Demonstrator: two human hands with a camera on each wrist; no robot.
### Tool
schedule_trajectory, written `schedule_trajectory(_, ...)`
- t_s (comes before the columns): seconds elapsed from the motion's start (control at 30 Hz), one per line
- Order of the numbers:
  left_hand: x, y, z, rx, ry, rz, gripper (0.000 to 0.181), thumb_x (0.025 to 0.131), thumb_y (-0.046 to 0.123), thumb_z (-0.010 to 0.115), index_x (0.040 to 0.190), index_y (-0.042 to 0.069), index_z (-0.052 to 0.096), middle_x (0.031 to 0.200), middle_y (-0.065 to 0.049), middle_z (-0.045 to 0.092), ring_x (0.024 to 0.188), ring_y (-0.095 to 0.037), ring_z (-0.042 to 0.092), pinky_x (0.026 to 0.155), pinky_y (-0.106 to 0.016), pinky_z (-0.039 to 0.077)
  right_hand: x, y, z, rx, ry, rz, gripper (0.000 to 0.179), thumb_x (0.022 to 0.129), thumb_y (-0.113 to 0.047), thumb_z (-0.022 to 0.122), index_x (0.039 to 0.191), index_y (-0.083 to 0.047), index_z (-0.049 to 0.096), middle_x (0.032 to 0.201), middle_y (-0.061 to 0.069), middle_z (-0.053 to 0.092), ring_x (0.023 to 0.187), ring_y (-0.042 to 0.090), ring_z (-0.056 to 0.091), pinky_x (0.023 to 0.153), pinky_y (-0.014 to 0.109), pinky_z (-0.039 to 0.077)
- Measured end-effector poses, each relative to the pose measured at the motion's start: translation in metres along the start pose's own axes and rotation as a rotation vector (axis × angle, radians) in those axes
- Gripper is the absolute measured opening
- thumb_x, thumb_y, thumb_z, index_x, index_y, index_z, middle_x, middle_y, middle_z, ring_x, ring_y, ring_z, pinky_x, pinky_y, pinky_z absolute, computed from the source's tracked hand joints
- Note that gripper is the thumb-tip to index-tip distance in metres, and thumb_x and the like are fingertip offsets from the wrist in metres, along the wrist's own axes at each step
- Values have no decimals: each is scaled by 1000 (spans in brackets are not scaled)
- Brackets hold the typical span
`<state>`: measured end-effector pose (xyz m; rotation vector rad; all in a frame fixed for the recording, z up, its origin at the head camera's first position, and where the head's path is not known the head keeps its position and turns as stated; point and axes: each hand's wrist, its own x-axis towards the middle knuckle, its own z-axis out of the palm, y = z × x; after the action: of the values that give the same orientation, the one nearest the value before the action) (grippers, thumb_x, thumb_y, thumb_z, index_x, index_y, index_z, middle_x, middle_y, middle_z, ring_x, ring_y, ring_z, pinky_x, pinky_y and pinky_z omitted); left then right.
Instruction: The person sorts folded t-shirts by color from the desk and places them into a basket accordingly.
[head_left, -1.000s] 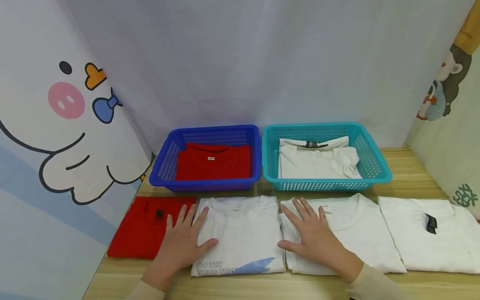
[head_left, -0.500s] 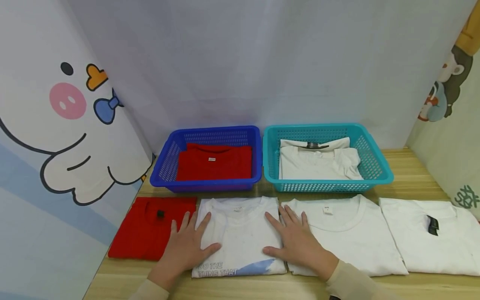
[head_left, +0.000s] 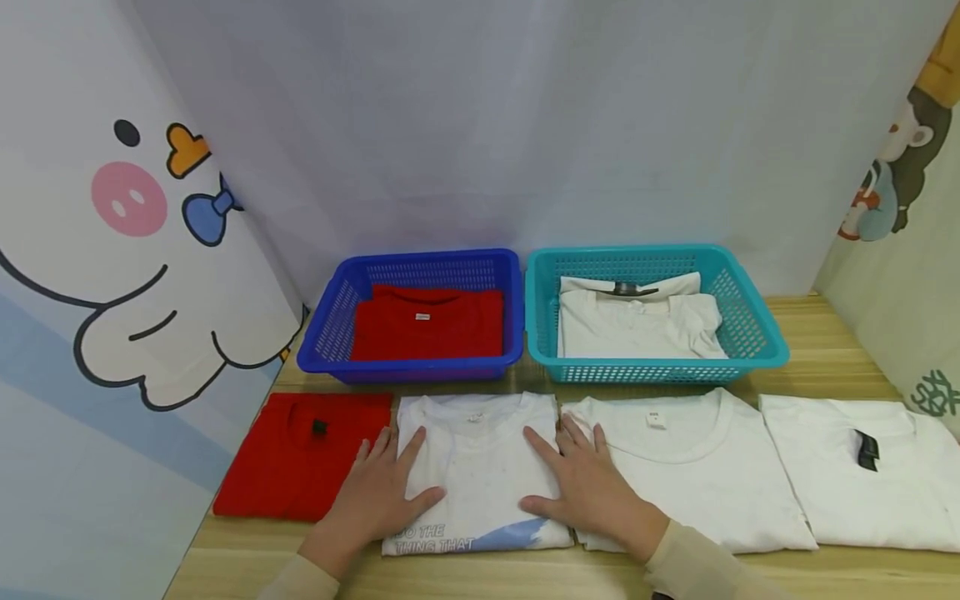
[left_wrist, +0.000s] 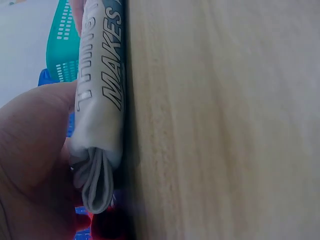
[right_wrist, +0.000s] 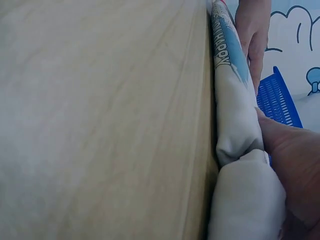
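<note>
A folded white T-shirt (head_left: 483, 467) with grey lettering and a blue brush-stroke print lies between my two hands. My left hand (head_left: 375, 500) rests along its left side, thumb on the shirt and the other fingers reaching over the gap to the red folded T-shirt (head_left: 292, 458). Along the right side lies my right hand (head_left: 588, 483), its thumb and index finger on the printed shirt and other fingers by the edge of a plain white T-shirt (head_left: 705, 475). Seen low in the left wrist view, the folded front edge (left_wrist: 97, 120) is flat on the table. Some fingertips are hidden there.
Behind the shirts stand a blue basket (head_left: 420, 367) holding a red folded shirt (head_left: 431, 333) and a teal basket (head_left: 660, 367) holding white folded shirts (head_left: 622, 333). Another white T-shirt (head_left: 840, 500) with a black tag lies far right. A curtain (head_left: 525, 125) hangs behind.
My right hand has shifted left, from the plain white shirt to the printed shirt's right edge. My left hand has moved slightly right and drawn its fingers toward the left edge.
</note>
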<state>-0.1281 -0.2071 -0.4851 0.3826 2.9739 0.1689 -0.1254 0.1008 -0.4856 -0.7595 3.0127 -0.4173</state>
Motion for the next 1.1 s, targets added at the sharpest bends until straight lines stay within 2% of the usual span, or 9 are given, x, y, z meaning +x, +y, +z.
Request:
schedule_trajectory(0.13,-1,4,-4,-110,3,27,89,83,59,62,153,16,29,149,-23,35,138,-43,29,111,-57,22,3,-3,0,87,23,-10,89,77,-63,69,148,-18,40,135,21,52,138,39,28,108,66,18)
schedule_trajectory(0.3,-2,6,-6,-224,6,12,86,82,45,71,152,17,30,145,-21,42,133,-40,37,105,-56,34,6,-9,0,249,70,7,86,73,-43,82,144,-13,45,131,18,55,131,38,37,105,54,34)
schedule_trajectory(0.4,-3,7,-8,-308,13,0,83,82,36,74,152,18,32,146,-19,42,133,-38,38,104,-57,35,7,-13,0,305,98,46,82,72,-36,83,143,-16,46,133,15,54,126,35,42,100,49,41)
schedule_trajectory(0.57,-2,6,-10,-486,54,-4,79,82,16,76,149,17,36,148,-15,40,135,-36,37,107,-55,32,9,-17,1,475,120,113,75,75,-20,83,141,-15,47,141,15,46,127,34,45,101,48,41)
schedule_trajectory(0.67,-1,3,-10,-577,66,-14,78,79,7,77,147,18,40,144,-15,45,128,-34,45,104,-53,38,11,-18,0,606,116,193,72,75,-13,82,139,-14,50,140,15,48,129,34,44,104,50,38)
schedule_trajectory(0.77,-1,-1,-10,-648,33,-23,76,79,6,77,146,21,43,140,-16,48,117,-29,51,98,-50,44,14,-18,-2,752,92,316,71,74,-9,81,137,-18,52,140,13,50,129,35,44,104,53,36)
schedule_trajectory(0.87,0,-5,-11,-752,-39,-40,75,80,8,77,145,25,44,141,-15,47,113,-27,51,95,-49,46,15,-20,-6,939,50,410,71,73,-4,80,137,-20,53,140,14,49,128,34,43,103,53,36)
schedule_trajectory(0.97,0,-7,-11,-844,-100,-63,76,80,10,77,146,25,42,143,-16,44,115,-28,49,95,-47,47,16,-22,-9,1079,10,448,72,73,0,79,137,-19,53,141,16,46,126,34,42,102,52,35)
schedule_trajectory(1.1,1,-9,-11,-893,-133,-87,78,81,10,77,147,27,39,141,-16,44,114,-28,50,90,-42,51,16,-23,-8,1119,-12,452,71,75,1,77,138,-19,52,141,15,46,123,33,44,101,50,37)
